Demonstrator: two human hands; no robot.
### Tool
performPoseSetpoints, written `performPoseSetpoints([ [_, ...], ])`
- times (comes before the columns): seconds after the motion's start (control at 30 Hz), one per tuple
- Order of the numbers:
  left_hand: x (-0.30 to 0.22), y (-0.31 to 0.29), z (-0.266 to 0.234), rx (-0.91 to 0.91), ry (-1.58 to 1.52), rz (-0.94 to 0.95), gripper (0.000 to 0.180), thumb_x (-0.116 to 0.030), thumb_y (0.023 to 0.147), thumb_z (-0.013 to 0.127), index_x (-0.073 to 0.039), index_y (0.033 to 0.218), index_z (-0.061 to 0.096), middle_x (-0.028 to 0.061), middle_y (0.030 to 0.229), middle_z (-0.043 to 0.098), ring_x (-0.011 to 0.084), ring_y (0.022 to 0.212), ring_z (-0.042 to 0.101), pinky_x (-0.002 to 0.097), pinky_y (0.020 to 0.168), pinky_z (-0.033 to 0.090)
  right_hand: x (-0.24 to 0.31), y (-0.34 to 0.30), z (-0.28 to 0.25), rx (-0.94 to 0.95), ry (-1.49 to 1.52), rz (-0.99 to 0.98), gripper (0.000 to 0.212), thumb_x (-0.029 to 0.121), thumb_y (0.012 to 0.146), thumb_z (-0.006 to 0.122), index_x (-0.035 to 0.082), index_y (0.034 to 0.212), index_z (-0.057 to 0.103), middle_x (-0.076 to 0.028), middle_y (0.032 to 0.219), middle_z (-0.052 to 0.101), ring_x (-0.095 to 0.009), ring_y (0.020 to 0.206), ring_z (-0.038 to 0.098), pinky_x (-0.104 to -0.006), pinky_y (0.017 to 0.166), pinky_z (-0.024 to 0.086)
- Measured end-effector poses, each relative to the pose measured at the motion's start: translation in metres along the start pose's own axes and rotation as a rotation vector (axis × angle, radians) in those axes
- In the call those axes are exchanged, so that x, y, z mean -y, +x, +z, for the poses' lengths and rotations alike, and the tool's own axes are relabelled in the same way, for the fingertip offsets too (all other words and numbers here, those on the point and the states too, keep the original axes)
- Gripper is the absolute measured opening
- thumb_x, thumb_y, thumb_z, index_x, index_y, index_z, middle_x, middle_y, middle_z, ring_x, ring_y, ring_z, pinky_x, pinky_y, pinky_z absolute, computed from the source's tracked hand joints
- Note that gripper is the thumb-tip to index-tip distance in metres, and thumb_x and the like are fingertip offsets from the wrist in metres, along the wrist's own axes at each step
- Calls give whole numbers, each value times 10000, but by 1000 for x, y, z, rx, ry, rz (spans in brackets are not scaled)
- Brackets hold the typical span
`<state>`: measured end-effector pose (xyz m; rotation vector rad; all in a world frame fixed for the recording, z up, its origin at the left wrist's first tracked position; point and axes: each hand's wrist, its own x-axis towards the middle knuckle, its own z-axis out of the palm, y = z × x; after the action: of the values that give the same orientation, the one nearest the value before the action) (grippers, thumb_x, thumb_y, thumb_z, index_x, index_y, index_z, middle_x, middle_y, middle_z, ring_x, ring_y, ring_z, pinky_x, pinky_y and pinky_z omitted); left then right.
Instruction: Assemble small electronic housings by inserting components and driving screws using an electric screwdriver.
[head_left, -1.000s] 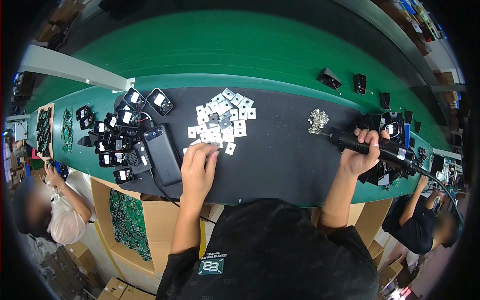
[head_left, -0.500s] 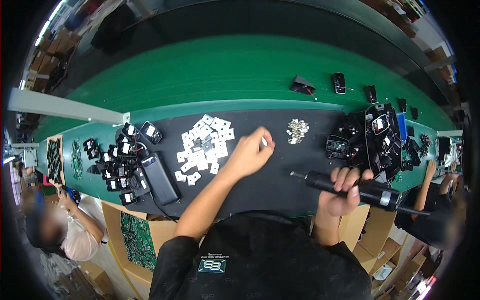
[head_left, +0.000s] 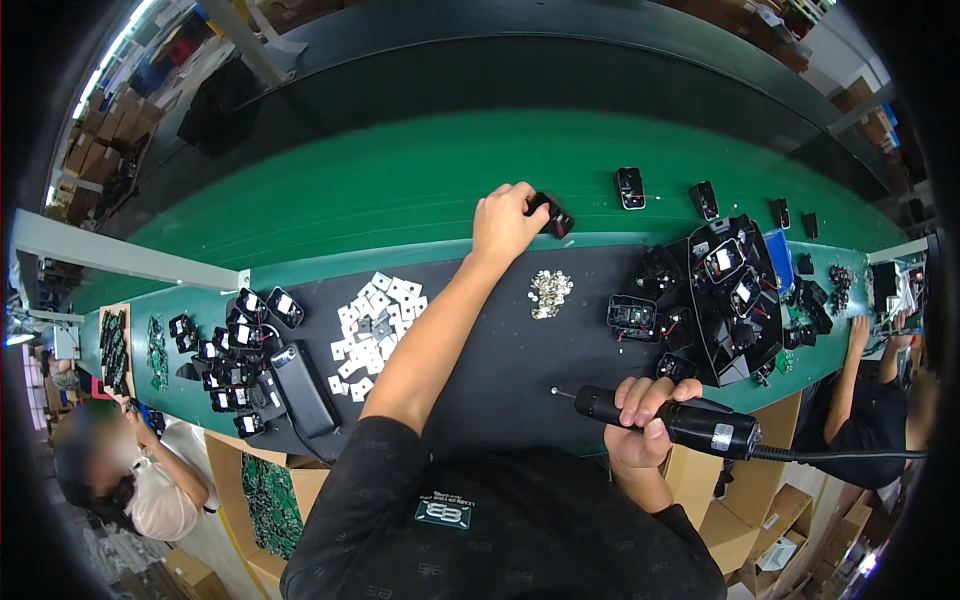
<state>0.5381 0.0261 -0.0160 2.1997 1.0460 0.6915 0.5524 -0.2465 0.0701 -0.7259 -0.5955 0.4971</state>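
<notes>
My left hand (head_left: 508,225) reaches out over the green strip at the far side of the bench. Its fingers are closed on the near-left end of a small black plastic housing (head_left: 558,218). In my right hand (head_left: 645,420) is a black electric screwdriver (head_left: 705,428), gripped round its body, with the bit pointing left over the black mat (head_left: 480,370) and a cord running off to the right. A small pile of silvery screws (head_left: 549,294) lies on the mat between my hands. Left of it, partly behind my left forearm, spread many white square pieces (head_left: 375,325).
Several black housings (head_left: 630,188) stand along the green strip. A black bin (head_left: 735,310) heaped with housings sits at the right. More housings (head_left: 235,350) and a black power bank (head_left: 303,390) are at the left. A metal post (head_left: 130,250) crosses the far left. People work at both sides.
My left hand has moved from above the mat, beside the screws, out to the green strip and taken hold of a black housing. The screwdriver stays in my right hand. The view has shifted.
</notes>
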Motion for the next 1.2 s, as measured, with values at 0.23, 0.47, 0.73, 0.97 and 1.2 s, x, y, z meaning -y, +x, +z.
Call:
performPoseSetpoints([
  [0.23, -34, -79, -96, 79, 355, 323, 181, -182, 664, 702, -69, 762, 601, 78, 759, 535, 265, 776, 551, 373, 682, 442, -11, 10, -1, -75, -4, 9, 370, 142, 779, 621, 132, 1065, 385, 16, 665, 442, -99, 556, 431, -262, 607, 370],
  [0.47, -14, -131, -106, 274, 398, 212, 194, -178, 647, 718, -74, 753, 593, 70, 774, 542, 255, 794, 567, 384, 683, 480, -18, 11, 7, -78, 26, 43, 393, 149, 761, 643, 141, 1050, 378, 15, 660, 450, -107, 567, 454, -282, 637, 379],
  [0.73, 1, -163, -133, 222, -326, 110, 305, 52, 800, 517, -22, 1088, 582, 118, 924, 604, 223, 803, 593, 299, 734, 488, -22, 7, 9, -74, 12, 47, 379, 137, 766, 622, 135, 1061, 384, 11, 669, 458, -108, 571, 459, -284, 646, 379],
  [0.97, 7, -175, -120, 245, -517, -162, 265, -7, 838, 597, -3, 1094, 528, 98, 1004, 669, 209, 860, 674, 254, 718, 520, -26, 5, 8, -9, 13, 53, 375, 124, 789, 585, 115, 1111, 392, 10, 702, 445, -100, 615, 443, -280, 665, 374],
  [1.2, 11, -159, -125, 363, -313, -13, 236, -64, 780, 688, -9, 991, 598, 91, 861, 608, 166, 738, 648, 244, 636, 520, -21, 4, 5, -18, -24, 73, 383, 128, 782, 593, 115, 1107, 393, 13, 695, 458, -99, 615, 443, -289, 670, 375],
])
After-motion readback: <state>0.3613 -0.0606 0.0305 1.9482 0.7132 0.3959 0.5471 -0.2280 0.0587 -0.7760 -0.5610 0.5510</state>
